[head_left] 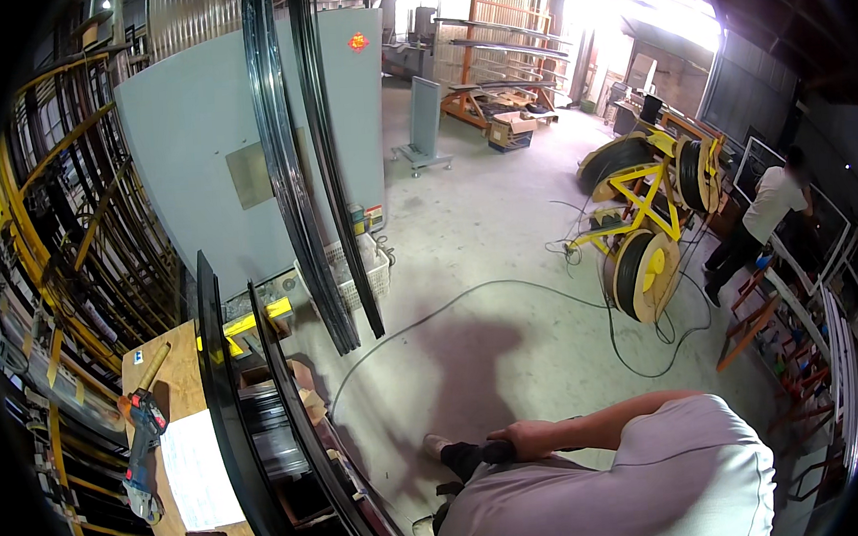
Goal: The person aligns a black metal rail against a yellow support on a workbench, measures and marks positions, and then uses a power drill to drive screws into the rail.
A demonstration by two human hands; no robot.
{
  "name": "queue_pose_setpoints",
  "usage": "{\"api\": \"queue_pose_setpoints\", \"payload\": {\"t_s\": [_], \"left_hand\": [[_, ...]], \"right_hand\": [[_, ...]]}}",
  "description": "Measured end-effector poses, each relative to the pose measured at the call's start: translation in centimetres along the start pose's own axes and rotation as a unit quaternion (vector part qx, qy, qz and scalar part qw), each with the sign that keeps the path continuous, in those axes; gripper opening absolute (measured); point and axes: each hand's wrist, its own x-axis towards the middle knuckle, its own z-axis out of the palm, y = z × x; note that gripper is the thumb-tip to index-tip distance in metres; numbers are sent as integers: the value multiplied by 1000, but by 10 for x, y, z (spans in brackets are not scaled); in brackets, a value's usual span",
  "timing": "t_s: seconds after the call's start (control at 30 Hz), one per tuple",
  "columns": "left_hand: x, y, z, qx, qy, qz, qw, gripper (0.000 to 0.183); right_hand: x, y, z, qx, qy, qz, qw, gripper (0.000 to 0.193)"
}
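Observation:
My right hand (530, 440) hangs low in front of my body, its forearm coming from the pale grey sleeve at the lower right. The fingers are closed on a dark rounded object (498, 451); its kind does not show. My dark trousers and a shoe (434, 446) appear just beyond it. My left hand is out of view. Left of me, long black profiles (223, 398) lie beside a wooden bench (182, 367), apart from my right hand. On the bench rest a cordless angle grinder (144, 452) and a white paper sheet (201, 469).
Tall black profiles (291, 178) stand by a white basket (363, 282) and grey panel (196, 145). A cable (460, 294) crosses the floor to large reels (640, 270) on a yellow frame. Another person (771, 210) stands at the right near frames. Racks line the left.

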Motion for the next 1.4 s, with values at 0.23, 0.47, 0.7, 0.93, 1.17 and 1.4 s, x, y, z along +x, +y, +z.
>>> {"api": "queue_pose_setpoints", "payload": {"t_s": [0.23, 0.47, 0.7, 0.93, 1.17, 1.4], "left_hand": [[-11, -2, -9, 1, -13, -25, 1000, 11], [-33, 27, 7, 20, -134, -61, 989, 10], [-43, 83, 136, -22, -314, 34, 949, 9], [-9, 126, 217, -39, -319, -137, 937, 14], [26, 192, 302, -151, -177, -174, 957, 18], [49, 221, 336, -215, -122, -190, 950, 22]], "right_hand": [[-23, -37, -29, 19, 24, 3, 1000, 71], [-35, -106, -66, 122, 149, -323, 926, 83], [22, -159, -93, 233, -57, -530, 814, 76], [90, -133, -160, 313, -167, -523, 775, 94], [174, -108, -203, 243, 8, -644, 725, 80], [207, -96, -237, 137, 30, -597, 790, 91]]}}
